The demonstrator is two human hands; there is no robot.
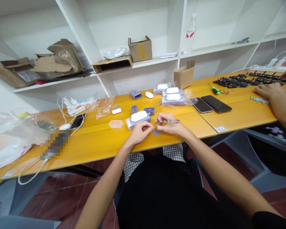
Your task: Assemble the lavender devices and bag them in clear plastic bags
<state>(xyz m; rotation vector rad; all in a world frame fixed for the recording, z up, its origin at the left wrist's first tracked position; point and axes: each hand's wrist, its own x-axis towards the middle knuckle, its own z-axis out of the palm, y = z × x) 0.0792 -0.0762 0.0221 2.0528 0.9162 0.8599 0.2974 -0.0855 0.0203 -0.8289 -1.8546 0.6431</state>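
Both my hands meet over the yellow table's front edge [105,149]. My right hand [168,124] pinches a long coiled metal spring [172,121] that sticks out to the right. My left hand [141,131] closes on the spring's left end, fingertips touching the right hand's. Just behind them lies a purple case with a white insert [138,118]. A small purple piece [156,132] lies under my hands.
Purple and white parts [135,94], bagged units [173,97], two dark phones [211,104], a green screwdriver [214,90] and a small box [184,74] lie behind. Another person's arm [276,101] works by black parts [250,79] at right. Chargers, cables and bags sit left.
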